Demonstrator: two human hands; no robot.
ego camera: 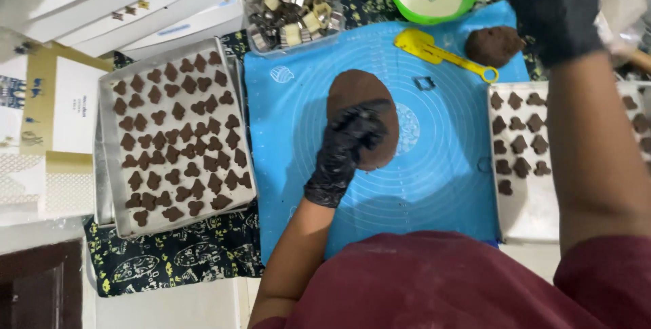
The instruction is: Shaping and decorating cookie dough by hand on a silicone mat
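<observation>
Brown dough under my left hand (352, 140)

My left grip presses flat on the rolled dough (363, 109); my right hand (553, 7) is raised far right, grip unclear.

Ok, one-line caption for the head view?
Black-gloved left hand presses flat oval brown dough on blue silicone mat.

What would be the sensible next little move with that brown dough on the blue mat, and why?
Probably pick up the cutter beside the dough. The left hand lies flat on the rolled-out, uncut oval, and the right tray has bare space left.
</observation>
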